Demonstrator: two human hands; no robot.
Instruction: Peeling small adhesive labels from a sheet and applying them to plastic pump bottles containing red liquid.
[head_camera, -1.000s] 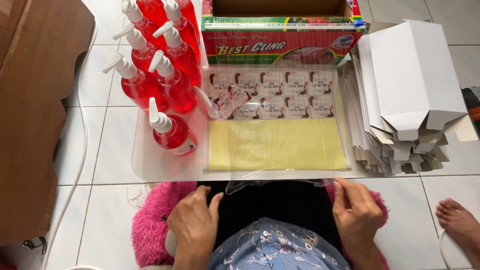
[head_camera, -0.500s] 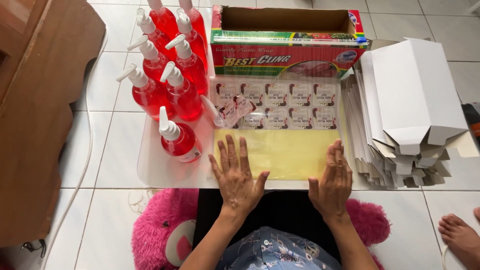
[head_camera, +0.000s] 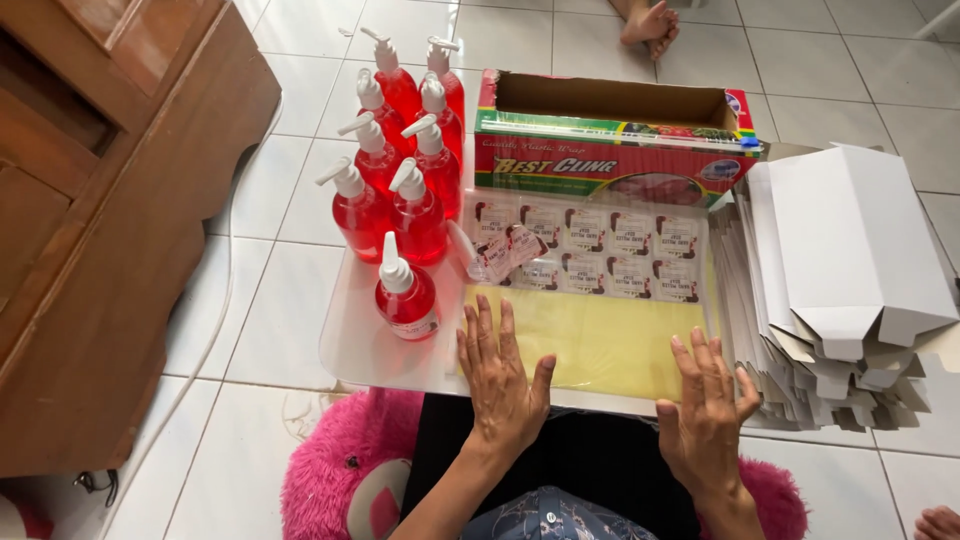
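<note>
Pressing flat, both hands hold nothing: the left hand (head_camera: 503, 375) lies fingers spread on the yellow sheet (head_camera: 600, 340), whose long axis runs left to right; the right hand (head_camera: 706, 410) covers its near right corner.

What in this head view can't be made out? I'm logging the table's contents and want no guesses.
- Head view: inside of the long cardboard box; its front wall hides the bottom.
- Rear red pump bottles; the front ones cover their lower parts.
- Count of the flat white cartons; the top one covers the stack.
- Yellow sheet under the left hand and right hand.
</note>
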